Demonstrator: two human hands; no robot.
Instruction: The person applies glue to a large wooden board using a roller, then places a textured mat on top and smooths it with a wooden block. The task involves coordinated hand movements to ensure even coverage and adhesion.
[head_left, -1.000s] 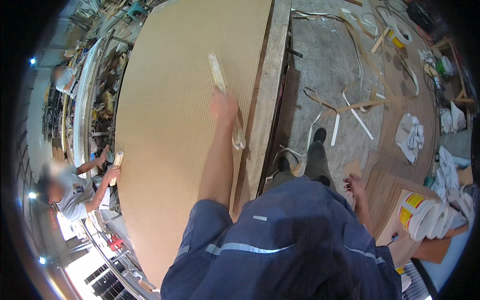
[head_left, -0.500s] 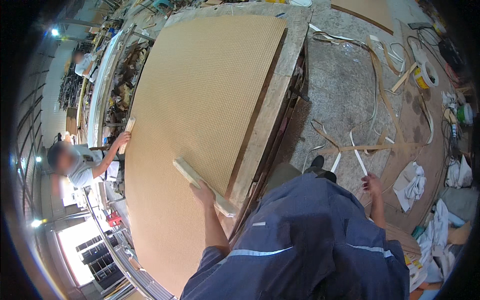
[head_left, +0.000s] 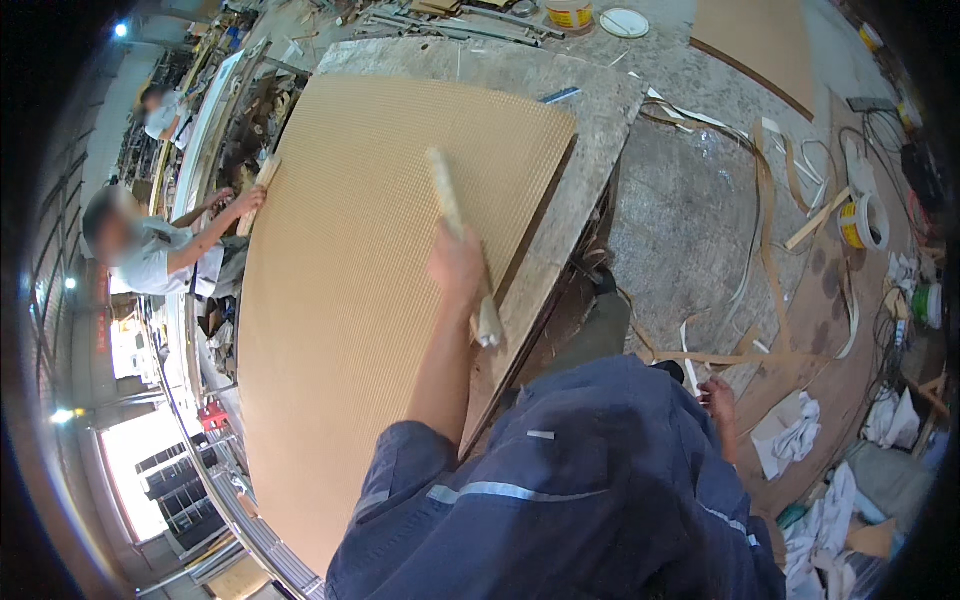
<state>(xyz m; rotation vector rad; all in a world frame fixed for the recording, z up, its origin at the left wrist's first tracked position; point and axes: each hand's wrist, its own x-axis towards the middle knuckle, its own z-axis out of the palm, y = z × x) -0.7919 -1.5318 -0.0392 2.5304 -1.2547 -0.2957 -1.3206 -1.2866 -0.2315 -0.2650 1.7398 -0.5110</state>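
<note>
My left hand (head_left: 455,265) is closed around a long pale wooden block (head_left: 484,315), holding it by its middle. The block lies at a slant over a large tan sheet with a fine grid texture (head_left: 340,330). This sheet covers most of a worn worktable (head_left: 597,160). At my right side, low over the floor, my right hand (head_left: 716,395) hangs with loosely bent fingers. A white strip (head_left: 691,368) shows next to its fingertips; I see no grip on it. Across the sheet, a co-worker's hand (head_left: 247,202) holds another wooden block (head_left: 262,190) at the sheet's far edge.
Tan and white strips (head_left: 770,240) are strewn on the floor to the right, near a white bucket (head_left: 862,222). White cloths (head_left: 790,435) lie at the lower right. A blue tool (head_left: 560,95) rests near the table's far end. A second person (head_left: 165,115) stands farther off.
My left hand and its block have moved forward along the sheet, and the block now points more steeply forward. I have stepped forward along the table. The co-worker has also shifted forward.
</note>
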